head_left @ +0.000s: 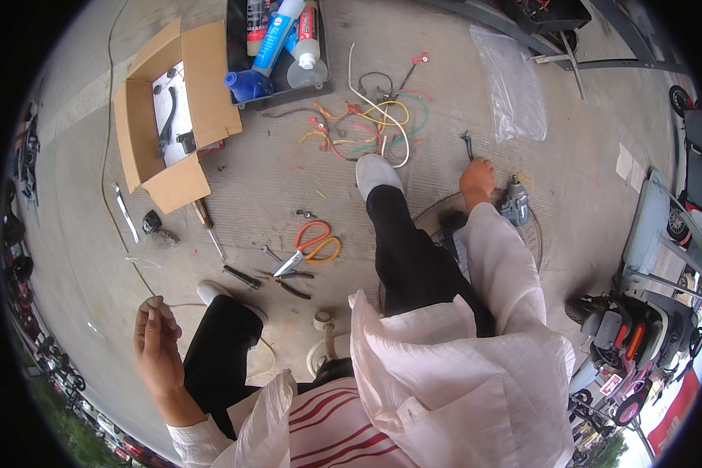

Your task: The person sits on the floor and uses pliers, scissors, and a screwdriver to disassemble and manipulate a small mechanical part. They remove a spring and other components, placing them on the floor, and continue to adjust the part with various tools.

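Observation:
My right hand [478, 181] is low over the floor beside my right foot, its fingers curled in. A short black cable piece [467, 143] sticks out past the fingertips, and the hand seems closed on its near end. Close to its right stands a grey-blue cordless power tool [515, 201]. My left hand [157, 337] is raised beside my left knee, with bent fingers pressed together near the thumb; anything between them is too small to make out. Beyond my right shoe lies a tangle of coloured wires [382, 117] with red terminal caps.
Orange-handled scissors [312, 248], pliers [290, 285], a screwdriver [208, 222] and a wrench [125, 212] lie on the concrete. An open cardboard box [203, 78] and a black tray [324, 87] of bottles stand far left. A clear plastic bag [515, 93] lies far right; a scooter [632, 335] stands right.

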### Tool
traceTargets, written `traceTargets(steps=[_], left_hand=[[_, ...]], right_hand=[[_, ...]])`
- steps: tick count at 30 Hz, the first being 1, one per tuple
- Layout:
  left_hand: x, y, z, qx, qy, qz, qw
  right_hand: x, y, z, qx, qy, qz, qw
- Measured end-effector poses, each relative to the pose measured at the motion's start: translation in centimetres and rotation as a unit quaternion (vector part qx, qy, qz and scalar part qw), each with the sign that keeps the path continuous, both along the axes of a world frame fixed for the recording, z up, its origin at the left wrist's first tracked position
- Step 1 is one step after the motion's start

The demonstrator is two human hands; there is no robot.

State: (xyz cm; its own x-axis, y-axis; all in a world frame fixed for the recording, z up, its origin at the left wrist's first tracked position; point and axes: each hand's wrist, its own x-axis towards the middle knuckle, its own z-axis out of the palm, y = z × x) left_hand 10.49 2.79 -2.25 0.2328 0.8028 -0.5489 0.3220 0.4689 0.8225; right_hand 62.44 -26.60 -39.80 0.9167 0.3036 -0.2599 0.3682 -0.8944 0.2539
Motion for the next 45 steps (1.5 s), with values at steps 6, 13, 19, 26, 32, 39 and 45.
traceTargets(steps=[6, 13, 19, 26, 32, 39, 45], left_hand=[[-0.2, -0.7, 1.8, 0.017, 0.021, 0.021, 0.999], [-0.6, -2.5, 3.5, 0.063, -0.003, -0.033, 0.997], [2.6, -5.4, 6.1, 0.264, -0.027, -0.187, 0.946], [-0.9, -4.7, 7.5, 0.137, -0.193, -0.292, 0.927], [-3.8, -5.8, 9.8, 0.167, -0.232, -0.211, 0.935], [-4.3, -5.9, 10.1, 0.171, -0.267, -0.115, 0.942], [-2.6, -6.5, 9.4, 0.122, -0.384, -0.014, 0.915]], right_hand=[[-4.0, 2.9, 3.9, 0.159, 0.089, -0.136, 0.974], [-10.3, 12.1, 16.3, 0.501, 0.313, 0.11, 0.799], [-19.7, 16.4, 42.6, 0.356, 0.444, 0.482, 0.667], [-28.1, 14.0, 52.0, 0.385, 0.354, 0.566, 0.638], [-31.9, 12.4, 50.7, 0.439, 0.477, 0.436, 0.624], [-32.8, 13.7, 46.4, 0.473, 0.524, 0.409, 0.578], [-34.5, 14.0, 46.7, 0.468, 0.575, 0.372, 0.558]])
